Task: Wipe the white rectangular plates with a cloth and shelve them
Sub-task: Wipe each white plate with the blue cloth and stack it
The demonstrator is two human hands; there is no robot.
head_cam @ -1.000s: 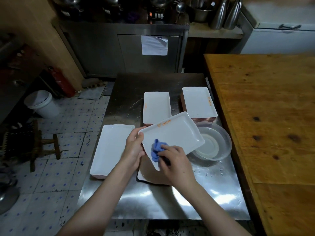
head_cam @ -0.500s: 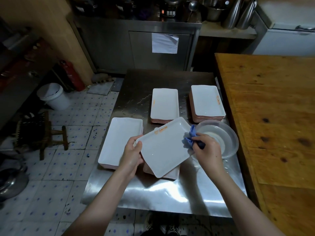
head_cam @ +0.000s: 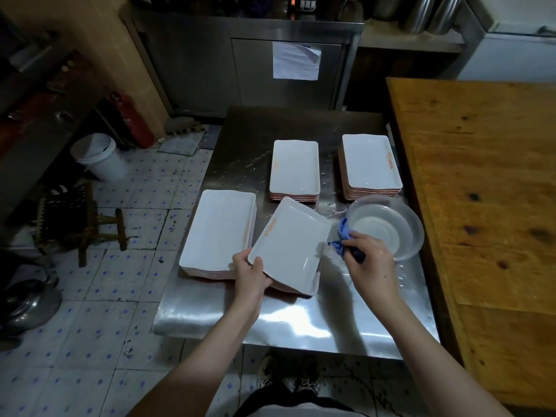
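Note:
My left hand grips the near left corner of a white rectangular plate, which is tilted above another plate lying on the steel table. A blue cloth is bunched in my right hand, just off the plate's right edge. Three stacks of white plates stand on the table: one at the left, one at the back middle and one at the back right.
A clear bowl of water stands at my right hand. A wooden table borders the steel table on the right. A white bucket, a wooden stool and steel cabinets stand around the tiled floor.
My right hand has drawn the blue cloth across the plate from its near left part to beyond its right edge. The held plate has turned a little; my left hand keeps its grip.

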